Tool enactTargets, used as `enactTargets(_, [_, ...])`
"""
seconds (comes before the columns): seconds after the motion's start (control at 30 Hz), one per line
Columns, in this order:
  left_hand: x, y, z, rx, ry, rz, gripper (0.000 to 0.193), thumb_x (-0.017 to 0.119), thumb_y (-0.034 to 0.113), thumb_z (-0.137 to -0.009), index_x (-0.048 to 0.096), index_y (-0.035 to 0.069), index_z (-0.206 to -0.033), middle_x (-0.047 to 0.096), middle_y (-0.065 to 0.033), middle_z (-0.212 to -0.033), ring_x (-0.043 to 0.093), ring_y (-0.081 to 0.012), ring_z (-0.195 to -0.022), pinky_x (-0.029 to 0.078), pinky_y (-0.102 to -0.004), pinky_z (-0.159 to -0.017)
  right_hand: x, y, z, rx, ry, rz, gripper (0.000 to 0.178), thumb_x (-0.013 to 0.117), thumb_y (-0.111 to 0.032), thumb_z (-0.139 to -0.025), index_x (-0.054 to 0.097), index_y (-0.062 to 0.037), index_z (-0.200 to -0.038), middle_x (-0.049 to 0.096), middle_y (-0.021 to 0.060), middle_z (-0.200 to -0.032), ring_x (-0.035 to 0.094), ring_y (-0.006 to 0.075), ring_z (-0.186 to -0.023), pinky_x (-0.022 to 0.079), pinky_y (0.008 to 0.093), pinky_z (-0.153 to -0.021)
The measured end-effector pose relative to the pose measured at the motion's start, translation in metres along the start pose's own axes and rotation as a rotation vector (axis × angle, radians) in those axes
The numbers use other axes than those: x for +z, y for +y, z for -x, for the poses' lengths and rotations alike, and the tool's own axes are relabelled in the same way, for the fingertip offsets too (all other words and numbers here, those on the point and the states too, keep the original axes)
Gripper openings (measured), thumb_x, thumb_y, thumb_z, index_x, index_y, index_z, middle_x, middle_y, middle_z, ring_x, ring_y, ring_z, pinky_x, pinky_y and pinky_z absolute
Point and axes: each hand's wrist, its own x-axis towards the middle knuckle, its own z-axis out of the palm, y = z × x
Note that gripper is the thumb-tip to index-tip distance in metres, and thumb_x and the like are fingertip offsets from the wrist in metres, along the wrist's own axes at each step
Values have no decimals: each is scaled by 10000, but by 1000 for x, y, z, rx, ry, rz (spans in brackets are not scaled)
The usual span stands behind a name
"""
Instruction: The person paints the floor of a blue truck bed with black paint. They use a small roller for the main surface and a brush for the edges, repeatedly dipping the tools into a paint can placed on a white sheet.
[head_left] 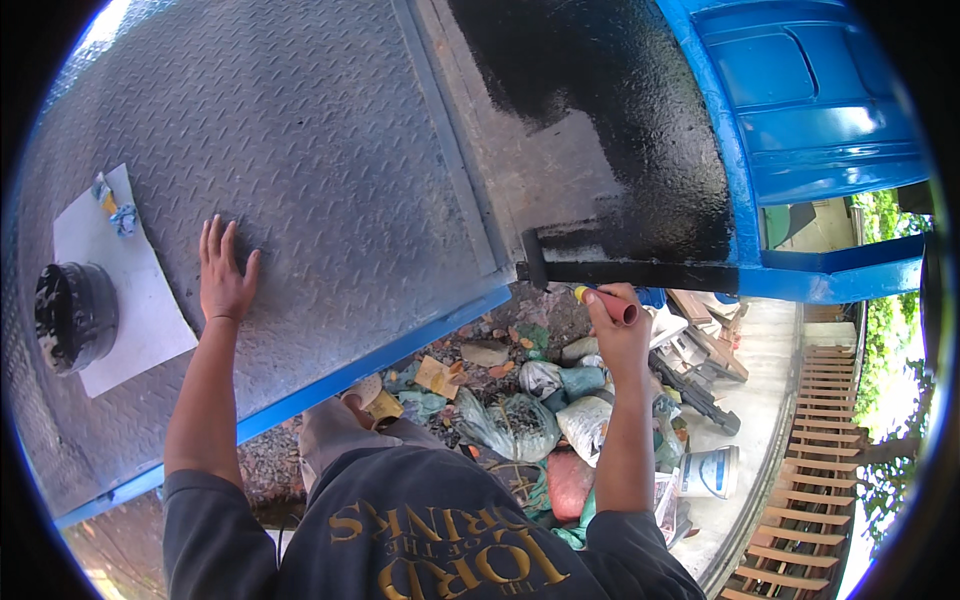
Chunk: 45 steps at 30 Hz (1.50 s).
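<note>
My right hand (pixel 622 320) is closed around the red handle of a paint roller (pixel 535 262). Its black, paint-covered sleeve rests at the near edge of a metal bed panel, where a black strip runs along the rim. Wet black paint (pixel 640 130) covers much of that panel, while a bare grey patch (pixel 550 170) shows beside it. My left hand (pixel 226 272) lies flat with fingers spread on the grey diamond-plate floor (pixel 330 150). Left of it, a black-smeared paint container (pixel 75 318) stands on a white sheet (pixel 135 270), near a small crumpled wrapper (pixel 122 215).
A blue rim (pixel 375 370) edges the plate in front of me. Blue bodywork (pixel 810 100) rises at the far right. Below lie several filled plastic bags (pixel 510 425), scrap wood (pixel 705 335) and a white bucket (pixel 708 472). A slatted wooden structure (pixel 810 480) stands farther right.
</note>
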Motion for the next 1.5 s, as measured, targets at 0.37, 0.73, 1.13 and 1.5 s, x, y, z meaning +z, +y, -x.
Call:
enactTargets(0.37, [-2,2,-1,18,3,-2,626,648,364,-1005,483,68,-1531,344,-175,-1683,224,-373,-1603,274,-488,-1292,48,47,-4,-11,-77,-36,175,776,-115,-940,705,-12,-1062,743,106,-901,706,167,-791,560,323,-731])
enactTargets(0.73, [-1,1,0,7,-8,22,634,654,357,-1003,472,66,-1536,324,-171,-1693,214,-368,-1607,269,-486,-1296,-22,-14,-5,121,14,-107,156,756,-122,-975,702,-10,-1069,706,46,-851,616,73,-656,505,250,-599])
enactTargets(1.13, [1,-2,0,1,-15,-2,633,640,369,-1013,453,106,-1557,306,-136,-1707,201,-344,-1614,263,-480,-1301,-6,-13,2,60,13,-28,145,765,-112,-957,705,-14,-1045,727,67,-884,654,111,-739,523,277,-675])
enactTargets(1.5, [-4,3,0,3,-7,11,636,660,356,-998,475,74,-1538,329,-169,-1690,218,-365,-1605,275,-484,-1295,54,42,-2,-60,-56,-54,183,778,-103,-933,708,-8,-1071,747,122,-914,701,180,-802,551,319,-743])
